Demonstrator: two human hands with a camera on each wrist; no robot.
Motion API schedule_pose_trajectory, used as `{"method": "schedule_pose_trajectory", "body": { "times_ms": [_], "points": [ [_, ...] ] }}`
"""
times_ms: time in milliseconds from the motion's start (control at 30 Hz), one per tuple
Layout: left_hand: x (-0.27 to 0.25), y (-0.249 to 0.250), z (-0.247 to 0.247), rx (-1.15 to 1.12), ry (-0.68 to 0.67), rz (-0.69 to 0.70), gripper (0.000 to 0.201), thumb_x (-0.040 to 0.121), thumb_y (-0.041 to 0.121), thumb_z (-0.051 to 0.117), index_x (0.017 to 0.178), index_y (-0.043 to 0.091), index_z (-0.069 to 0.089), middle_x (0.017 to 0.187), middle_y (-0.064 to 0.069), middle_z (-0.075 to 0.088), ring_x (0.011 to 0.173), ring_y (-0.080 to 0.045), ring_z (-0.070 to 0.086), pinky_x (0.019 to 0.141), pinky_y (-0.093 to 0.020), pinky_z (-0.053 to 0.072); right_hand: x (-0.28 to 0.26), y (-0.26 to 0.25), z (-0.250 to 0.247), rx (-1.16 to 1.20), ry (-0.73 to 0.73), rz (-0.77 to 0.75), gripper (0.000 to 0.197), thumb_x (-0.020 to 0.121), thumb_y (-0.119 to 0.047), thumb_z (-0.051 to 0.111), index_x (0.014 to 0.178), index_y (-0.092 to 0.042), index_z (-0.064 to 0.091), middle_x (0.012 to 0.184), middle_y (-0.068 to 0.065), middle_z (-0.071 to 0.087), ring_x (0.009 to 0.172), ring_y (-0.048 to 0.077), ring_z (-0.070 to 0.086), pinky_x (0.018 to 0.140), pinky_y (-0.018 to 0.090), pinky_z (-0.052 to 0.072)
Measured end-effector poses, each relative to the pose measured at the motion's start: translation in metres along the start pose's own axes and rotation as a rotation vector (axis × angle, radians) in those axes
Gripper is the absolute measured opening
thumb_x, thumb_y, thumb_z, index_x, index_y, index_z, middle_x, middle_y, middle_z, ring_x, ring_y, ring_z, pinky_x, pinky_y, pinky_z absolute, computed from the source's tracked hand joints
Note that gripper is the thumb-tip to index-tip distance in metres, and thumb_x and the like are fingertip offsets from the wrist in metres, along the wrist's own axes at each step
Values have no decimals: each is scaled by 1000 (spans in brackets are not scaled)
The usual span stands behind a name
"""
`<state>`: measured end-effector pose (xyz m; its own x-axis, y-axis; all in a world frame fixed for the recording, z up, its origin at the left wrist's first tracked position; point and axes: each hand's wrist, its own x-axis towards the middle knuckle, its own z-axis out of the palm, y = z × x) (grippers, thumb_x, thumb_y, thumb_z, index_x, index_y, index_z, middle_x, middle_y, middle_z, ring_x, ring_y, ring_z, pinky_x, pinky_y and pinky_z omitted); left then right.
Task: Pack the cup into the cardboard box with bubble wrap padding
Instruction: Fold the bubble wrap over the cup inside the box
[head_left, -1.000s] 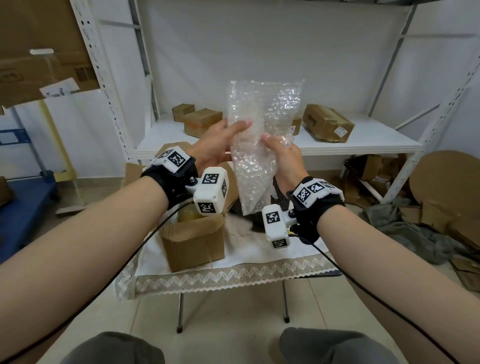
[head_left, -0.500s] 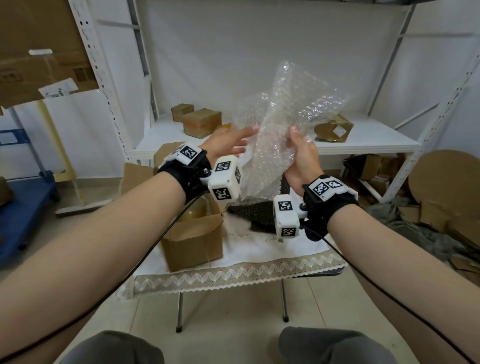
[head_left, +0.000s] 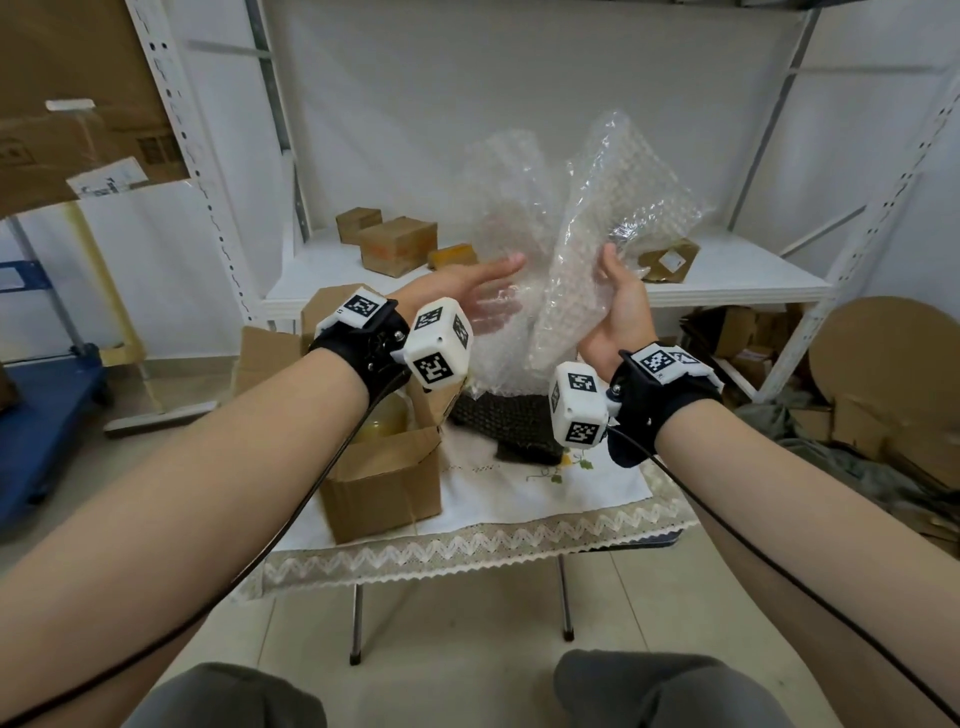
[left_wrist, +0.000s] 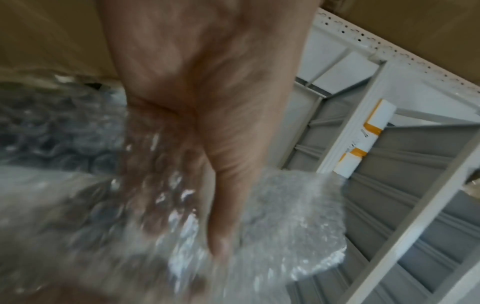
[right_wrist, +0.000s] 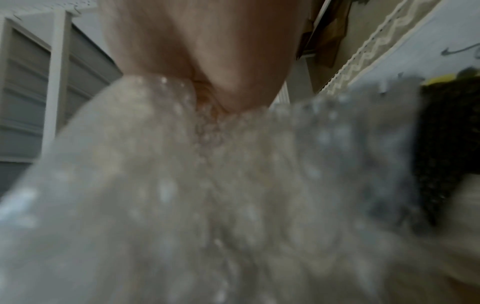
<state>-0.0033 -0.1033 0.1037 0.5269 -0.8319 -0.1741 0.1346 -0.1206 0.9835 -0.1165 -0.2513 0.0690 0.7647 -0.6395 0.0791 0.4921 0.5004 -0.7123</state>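
A clear bubble wrap sheet (head_left: 618, 197) hangs in the air above the small table (head_left: 519, 499). My right hand (head_left: 615, 306) grips its right part, thumb up against the wrap (right_wrist: 207, 195). My left hand (head_left: 488, 291) is stretched out with straight fingers. These fingers show through a loose left layer of the wrap (left_wrist: 285, 216), with the thumb on the near side. Below the left wrist an open cardboard box (head_left: 384, 488) stands on the cloth. A yellowish cup (head_left: 382, 423) shows inside it, partly hidden by the wrist camera.
A dark mesh piece (head_left: 511, 423) lies on the table behind the box. Behind stands a white shelf (head_left: 727, 270) with small cardboard boxes (head_left: 397, 244). Cardboard scraps (head_left: 883, 395) lie on the floor at right, a blue cart (head_left: 41, 415) at left.
The wrap was held folded and upright by both hands. It has spread apart and tilted right with my right hand, and my left hand's fingers have straightened into the left layer.
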Motion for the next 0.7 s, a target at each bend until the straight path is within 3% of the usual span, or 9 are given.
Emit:
{"method": "schedule_pose_trajectory", "body": {
  "times_ms": [67, 167, 233, 300, 367, 433, 533, 600, 700],
  "points": [
    [-2, 3, -5, 7, 49, 28, 31, 82, 34, 77, 105, 16, 68, 92, 0, 65, 65, -7, 59, 62, -18, 52, -1, -1, -2, -68, 88, -45, 71, 77, -36, 74, 137, -6, 51, 134, 18, 59, 123, 34, 59, 107, 53, 42],
    [-5, 11, -16, 99, 220, 80, 46, 73, 38, 83, 107, 11, 70, 93, -5, 66, 56, -8, 55, 57, -23, 47, 0, 0, -13, -219, 344, -134, 58, 74, -24, 75, 125, -4, 58, 113, 10, 69, 106, 26, 67, 99, 48, 50],
    [-9, 18, -21, 192, 348, 116, 35, 83, 29, 76, 108, 6, 69, 85, -5, 65, 45, -5, 55, 48, -18, 45, 1, 0, -21, -369, 498, -170, 48, 73, -16, 71, 117, -2, 60, 95, 5, 69, 88, 22, 68, 91, 43, 54],
    [-12, 24, -25, 313, 422, 136, 22, 88, 18, 71, 105, 5, 66, 79, -5, 62, 47, -6, 54, 39, -14, 42, 0, -3, -27, -554, 582, -202, 28, 74, -10, 66, 101, -4, 61, 85, 5, 64, 82, 25, 65, 79, 32, 55],
    [-13, 28, -27, 403, 481, 152, 12, 87, 13, 70, 94, 5, 65, 79, -8, 61, 54, -11, 54, 43, -20, 45, -4, -5, -30, -736, 640, -253, 17, 78, -9, 63, 95, -7, 59, 87, 7, 60, 76, 24, 59, 57, 14, 44],
    [-14, 28, -24, 488, 549, 177, 15, 85, 9, 68, 77, 12, 57, 75, -8, 59, 59, -15, 54, 54, -26, 47, -8, -4, -29, -805, 662, -300, 14, 82, -10, 63, 94, -11, 55, 90, 7, 56, 66, 16, 49, 46, 10, 32],
    [-15, 26, -8, 474, 571, 286, 14, 84, 7, 63, 80, 14, 51, 81, -5, 56, 64, -21, 58, 57, -29, 49, -9, -2, -19, -785, 595, -331, 15, 81, -11, 68, 91, -11, 57, 84, 2, 56, 67, 15, 50, 53, 10, 35],
    [-16, 24, 7, 471, 519, 324, 14, 85, 11, 62, 92, 13, 50, 92, -8, 59, 74, -28, 66, 63, -35, 58, -11, 1, -5, -812, 519, -301, 12, 78, -14, 68, 87, -12, 61, 79, 2, 61, 74, 18, 56, 67, 22, 48],
    [-14, 20, 31, 531, 355, 364, 14, 86, 18, 64, 87, 16, 50, 93, -8, 60, 93, -35, 68, 82, -50, 58, -11, 5, 18, -794, 313, -226, 8, 84, -18, 61, 83, -11, 65, 89, 9, 73, 84, 23, 69, 86, 40, 57]
  ]
}}
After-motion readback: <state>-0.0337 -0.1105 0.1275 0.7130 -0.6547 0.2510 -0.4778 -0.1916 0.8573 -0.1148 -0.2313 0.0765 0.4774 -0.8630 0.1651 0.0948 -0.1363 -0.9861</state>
